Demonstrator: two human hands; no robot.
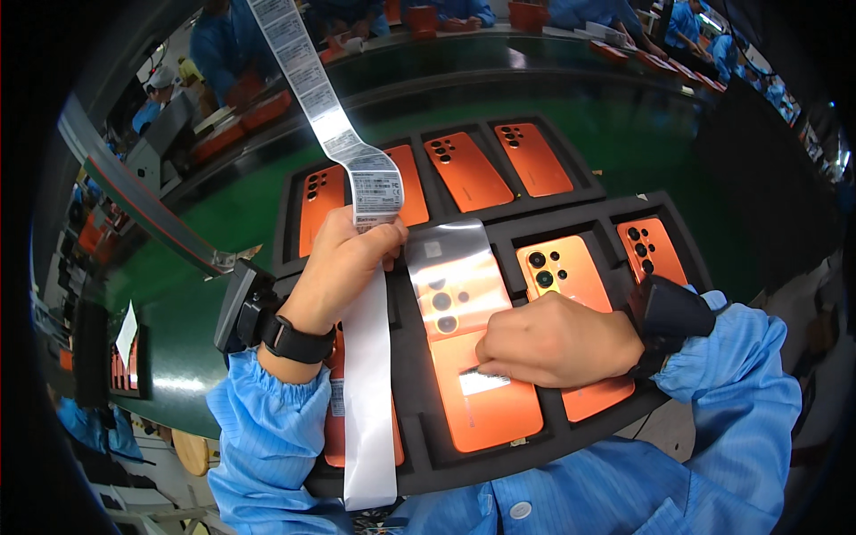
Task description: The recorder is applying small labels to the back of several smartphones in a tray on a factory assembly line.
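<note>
Our left hand [343, 254] is closed on a strip of labels [308, 76], thumb on top. Beyond it the printed part runs up and away; on our side the blank white end hangs down over one of the orange phones. Our right hand [562, 343], well apart from the left, lies over another phone [495, 423], its bent fingers at a small white label [486, 383] on the phone's back; we cannot tell whether they pinch the label or only press on it. That phone lies back up in the near tray [410, 366], between the phone under the strip and two more on the right. A sheet of clear film [446, 239] covers its camera end and reaches past its top edge. Just beyond, the far tray [287, 218] holds four more orange phones, also back up. Both dark trays rest on a green table [660, 169]. We wear blue sleeves [744, 383], and people in blue sit farther off.
</note>
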